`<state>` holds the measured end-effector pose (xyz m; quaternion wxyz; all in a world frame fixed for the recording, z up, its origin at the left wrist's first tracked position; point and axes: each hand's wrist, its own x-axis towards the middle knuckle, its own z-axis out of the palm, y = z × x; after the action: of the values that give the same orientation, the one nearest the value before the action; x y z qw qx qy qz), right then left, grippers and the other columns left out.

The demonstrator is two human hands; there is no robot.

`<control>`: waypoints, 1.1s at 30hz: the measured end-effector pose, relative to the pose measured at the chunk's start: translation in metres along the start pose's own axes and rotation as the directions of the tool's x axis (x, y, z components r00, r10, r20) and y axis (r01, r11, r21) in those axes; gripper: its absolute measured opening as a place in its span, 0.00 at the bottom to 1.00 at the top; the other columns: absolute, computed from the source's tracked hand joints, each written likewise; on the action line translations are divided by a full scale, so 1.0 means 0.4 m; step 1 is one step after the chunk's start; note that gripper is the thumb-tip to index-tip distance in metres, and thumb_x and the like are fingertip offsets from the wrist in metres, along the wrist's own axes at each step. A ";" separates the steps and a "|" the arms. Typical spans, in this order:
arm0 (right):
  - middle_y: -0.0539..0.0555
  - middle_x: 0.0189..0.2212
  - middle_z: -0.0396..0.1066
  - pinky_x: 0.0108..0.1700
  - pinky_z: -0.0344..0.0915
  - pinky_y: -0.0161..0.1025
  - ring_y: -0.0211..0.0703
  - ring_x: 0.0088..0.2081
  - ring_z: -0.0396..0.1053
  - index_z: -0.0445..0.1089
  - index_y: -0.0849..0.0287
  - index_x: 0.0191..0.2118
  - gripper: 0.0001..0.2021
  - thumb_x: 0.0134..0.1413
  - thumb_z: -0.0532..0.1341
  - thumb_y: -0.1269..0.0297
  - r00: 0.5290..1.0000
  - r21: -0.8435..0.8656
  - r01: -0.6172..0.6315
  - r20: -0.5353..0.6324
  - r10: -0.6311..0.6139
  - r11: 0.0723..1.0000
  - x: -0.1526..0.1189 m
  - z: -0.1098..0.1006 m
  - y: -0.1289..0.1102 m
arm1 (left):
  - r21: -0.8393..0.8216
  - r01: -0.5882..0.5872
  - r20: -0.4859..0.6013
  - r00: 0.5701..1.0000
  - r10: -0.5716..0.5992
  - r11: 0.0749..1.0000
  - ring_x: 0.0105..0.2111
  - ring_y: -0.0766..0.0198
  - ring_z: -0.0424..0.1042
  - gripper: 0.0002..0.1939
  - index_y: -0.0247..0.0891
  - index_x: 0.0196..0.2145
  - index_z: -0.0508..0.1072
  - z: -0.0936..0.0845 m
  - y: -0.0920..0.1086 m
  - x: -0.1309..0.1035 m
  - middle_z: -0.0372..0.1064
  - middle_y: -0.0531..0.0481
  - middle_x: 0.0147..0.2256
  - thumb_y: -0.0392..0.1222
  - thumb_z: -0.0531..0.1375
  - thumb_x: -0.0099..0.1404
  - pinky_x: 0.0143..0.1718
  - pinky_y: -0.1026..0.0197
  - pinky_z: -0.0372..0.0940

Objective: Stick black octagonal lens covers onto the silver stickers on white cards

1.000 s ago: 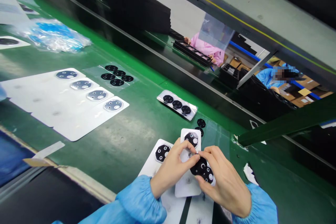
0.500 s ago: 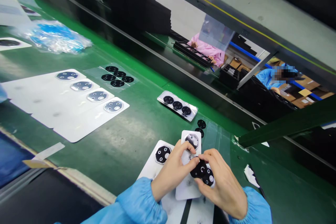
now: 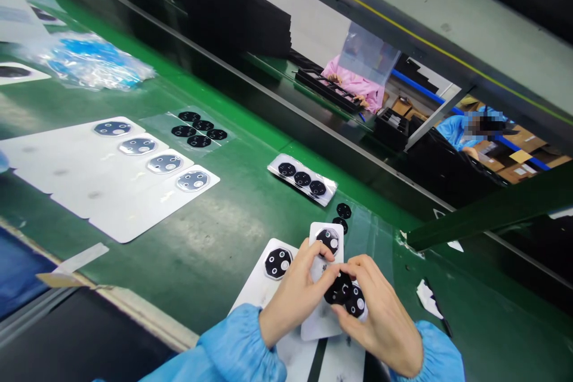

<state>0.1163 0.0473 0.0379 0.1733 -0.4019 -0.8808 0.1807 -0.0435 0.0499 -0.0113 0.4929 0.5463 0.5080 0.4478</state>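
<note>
Between both hands is a black round disc [image 3: 339,288] with small holes. My right hand [image 3: 380,310] pinches its right side between thumb and fingers. The thumb and index finger of my left hand [image 3: 298,292] press at its upper left edge. Under the hands lies a white panel [image 3: 320,325] with a black camera-shaped cutout piece [image 3: 328,240] at its top. Another black holed piece [image 3: 357,301] shows just beside the disc, partly behind my right fingers. More white panels [image 3: 257,286] lie beneath, one with a black four-holed piece [image 3: 277,263].
Overlapping white panels [image 3: 129,209] lie left on the green table [image 3: 215,221]. Black discs [image 3: 199,141] rest on clear film behind them. A small tray [image 3: 329,196] holds three discs. Plastic bags [image 3: 94,62] lie far left; a green post [image 3: 492,209] stands right. Two people sit beyond.
The black disc has turned or tilted slightly between my fingers. Both hands keep nearly the same place, and the view has shifted a little.
</note>
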 end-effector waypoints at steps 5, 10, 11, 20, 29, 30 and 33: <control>0.54 0.38 0.61 0.39 0.65 0.42 0.44 0.38 0.63 0.59 0.57 0.48 0.20 0.48 0.60 0.76 0.999 0.074 -0.031 -0.035 0.033 0.997 0.002 0.002 -0.006 | 0.007 0.011 -0.013 1.000 -0.011 1.000 0.42 0.59 0.66 0.05 0.42 0.38 0.62 0.010 -0.005 -0.007 0.62 0.51 0.38 0.42 0.52 0.63 0.33 0.61 0.61; 0.52 0.35 0.61 0.35 0.65 0.39 0.42 0.35 0.63 0.60 0.57 0.44 0.17 0.48 0.62 0.74 0.996 0.092 -0.062 -0.064 0.068 0.994 -0.003 0.015 -0.008 | 0.077 -0.040 -0.022 0.999 0.042 0.996 0.42 0.58 0.66 0.05 0.42 0.38 0.61 0.003 0.001 -0.015 0.60 0.51 0.38 0.41 0.52 0.62 0.39 0.57 0.61; 0.52 0.35 0.61 0.34 0.65 0.39 0.43 0.35 0.63 0.60 0.58 0.44 0.17 0.48 0.62 0.74 0.995 0.091 -0.064 -0.072 0.071 0.994 -0.005 0.018 -0.008 | 0.090 -0.048 -0.021 0.999 0.050 0.995 0.41 0.58 0.66 0.05 0.42 0.38 0.61 -0.001 0.003 -0.016 0.60 0.51 0.37 0.40 0.52 0.62 0.39 0.57 0.61; 0.57 0.40 0.61 0.37 0.68 0.41 0.45 0.39 0.65 0.58 0.59 0.50 0.18 0.53 0.58 0.71 0.993 -0.009 -0.025 -0.119 0.024 1.000 -0.046 0.006 0.004 | 0.012 0.019 0.058 0.998 -0.020 1.000 0.40 0.59 0.67 0.10 0.44 0.42 0.64 -0.061 -0.011 -0.035 0.65 0.50 0.43 0.40 0.50 0.63 0.32 0.61 0.63; 0.59 0.42 0.61 0.39 0.69 0.44 0.49 0.43 0.65 0.58 0.59 0.52 0.18 0.54 0.58 0.67 0.986 -0.127 -0.120 -0.129 0.103 0.985 -0.065 -0.027 0.054 | -0.257 0.139 0.277 0.959 -0.065 0.956 0.59 0.52 0.57 0.31 0.52 0.62 0.50 -0.092 -0.022 -0.058 0.55 0.50 0.60 0.43 0.54 0.63 0.53 0.52 0.62; 0.59 0.42 0.61 0.39 0.69 0.44 0.49 0.43 0.65 0.58 0.58 0.52 0.18 0.54 0.58 0.67 0.985 -0.134 -0.128 -0.133 0.110 0.983 -0.065 -0.029 0.058 | -0.265 0.150 0.287 0.955 -0.071 0.952 0.59 0.52 0.56 0.33 0.53 0.63 0.47 -0.091 -0.021 -0.059 0.55 0.50 0.60 0.43 0.54 0.63 0.54 0.51 0.62; 0.59 0.42 0.61 0.38 0.69 0.45 0.49 0.43 0.65 0.58 0.59 0.52 0.19 0.55 0.58 0.67 0.983 -0.158 -0.139 -0.141 0.117 0.978 -0.064 -0.031 0.065 | -0.276 0.165 0.296 0.952 -0.079 0.947 0.60 0.52 0.57 0.35 0.54 0.64 0.42 -0.088 -0.021 -0.058 0.57 0.49 0.59 0.45 0.54 0.64 0.53 0.52 0.63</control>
<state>0.1545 0.0457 0.0328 0.1842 -0.4821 -0.8518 0.0901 -0.0811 0.0297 -0.0154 0.6633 0.4913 0.3930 0.4053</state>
